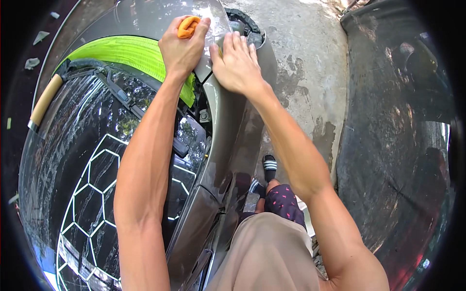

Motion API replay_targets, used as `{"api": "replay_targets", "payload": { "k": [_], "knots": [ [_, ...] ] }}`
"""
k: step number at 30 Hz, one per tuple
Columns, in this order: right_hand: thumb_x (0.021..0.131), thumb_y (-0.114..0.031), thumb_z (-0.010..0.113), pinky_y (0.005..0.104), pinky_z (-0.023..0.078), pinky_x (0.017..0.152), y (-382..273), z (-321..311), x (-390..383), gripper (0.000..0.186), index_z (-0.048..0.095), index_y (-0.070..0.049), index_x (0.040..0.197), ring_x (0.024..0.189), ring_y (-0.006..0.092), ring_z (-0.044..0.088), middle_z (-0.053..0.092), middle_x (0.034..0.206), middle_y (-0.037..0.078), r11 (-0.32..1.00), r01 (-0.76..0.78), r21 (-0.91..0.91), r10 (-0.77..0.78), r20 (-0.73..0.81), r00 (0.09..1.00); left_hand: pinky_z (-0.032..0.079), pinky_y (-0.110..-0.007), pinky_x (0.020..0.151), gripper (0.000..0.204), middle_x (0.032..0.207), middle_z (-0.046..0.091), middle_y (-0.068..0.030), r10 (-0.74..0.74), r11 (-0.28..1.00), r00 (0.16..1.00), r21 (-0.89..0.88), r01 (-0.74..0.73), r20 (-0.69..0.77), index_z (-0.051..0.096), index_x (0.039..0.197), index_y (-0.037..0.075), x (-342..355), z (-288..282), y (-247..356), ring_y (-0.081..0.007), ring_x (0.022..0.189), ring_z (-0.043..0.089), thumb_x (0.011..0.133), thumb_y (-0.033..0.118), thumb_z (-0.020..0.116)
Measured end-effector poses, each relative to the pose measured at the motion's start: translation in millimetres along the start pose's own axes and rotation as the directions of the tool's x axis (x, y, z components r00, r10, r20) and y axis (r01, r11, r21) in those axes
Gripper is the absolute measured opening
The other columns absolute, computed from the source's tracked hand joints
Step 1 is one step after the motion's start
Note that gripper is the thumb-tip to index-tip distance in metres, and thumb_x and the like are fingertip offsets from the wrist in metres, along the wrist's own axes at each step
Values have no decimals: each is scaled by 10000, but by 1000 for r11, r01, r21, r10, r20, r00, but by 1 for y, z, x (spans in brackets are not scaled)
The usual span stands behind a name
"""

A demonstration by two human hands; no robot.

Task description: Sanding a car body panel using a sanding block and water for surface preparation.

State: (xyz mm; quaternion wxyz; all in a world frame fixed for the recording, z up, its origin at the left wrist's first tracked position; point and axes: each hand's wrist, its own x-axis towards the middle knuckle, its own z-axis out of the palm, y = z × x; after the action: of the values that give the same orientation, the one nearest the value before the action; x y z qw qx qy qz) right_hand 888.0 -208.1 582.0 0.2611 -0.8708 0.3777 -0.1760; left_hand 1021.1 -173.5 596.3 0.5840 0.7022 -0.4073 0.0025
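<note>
My left hand (182, 51) is closed round a bunched orange cloth (188, 27), just above the grey-brown car hood (141, 22). Beside it, my right hand (238, 65) lies palm down on the front fender (217, 89), fingers stretched forward near the headlight (242, 28). A small bit of yellow shows at the right thumb; I cannot tell what it is. The painted surface by both hands looks wet and glossy.
A lime-green textured strip (124, 51) runs along the windshield's base. The wet windshield (92, 145) reflects a white hexagon pattern and has a wiper (119, 92). Concrete ground (296, 63) borders the car, with a dark sheet (388, 121) at right. My sandalled feet (269, 167) stand beside the car.
</note>
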Motion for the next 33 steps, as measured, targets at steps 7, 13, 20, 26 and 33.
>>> {"api": "replay_targets", "payload": {
  "k": [7,13,20,26,33],
  "knots": [
    [1039,-478,255,485,106,1231,8,-6,20,748,193,87,1525,1510,402,130,162,1600,302,999,-34,16,34,6,999,489,-244,707,284,816,666,-14,-59,997,998,-46,59,4,698,962,21,-2,1,25,-75,744,577,934,303,704],
    [1017,-499,306,512,85,1225,-17,10,6,821,160,148,1502,1500,456,101,148,1579,354,1000,12,9,-12,-13,1000,464,-238,567,250,734,661,-19,-207,913,974,-378,157,-93,684,855,39,3,-8,8,-67,615,567,944,272,670],
    [990,-467,369,536,52,1219,-19,24,73,856,138,197,1478,1486,498,86,135,1557,401,979,-178,101,187,-97,977,478,-304,473,346,681,616,-87,-309,752,945,-636,173,-109,580,850,47,20,-15,-9,-185,517,583,999,350,508],
    [964,-495,422,555,41,1212,-47,30,78,916,147,225,1459,1471,529,98,135,1536,433,970,-244,-10,241,-120,963,480,-302,509,502,695,623,-119,-407,596,910,-731,332,81,581,856,16,23,-33,-17,-201,549,580,1012,447,376],
    [996,-501,363,524,50,1222,-43,17,66,881,155,218,1461,1482,498,105,124,1546,420,955,-294,41,297,-129,946,485,-300,541,514,711,627,-144,-396,490,909,-807,329,129,580,863,-3,28,-29,-15,-213,582,586,1010,440,364]
  ]
}}
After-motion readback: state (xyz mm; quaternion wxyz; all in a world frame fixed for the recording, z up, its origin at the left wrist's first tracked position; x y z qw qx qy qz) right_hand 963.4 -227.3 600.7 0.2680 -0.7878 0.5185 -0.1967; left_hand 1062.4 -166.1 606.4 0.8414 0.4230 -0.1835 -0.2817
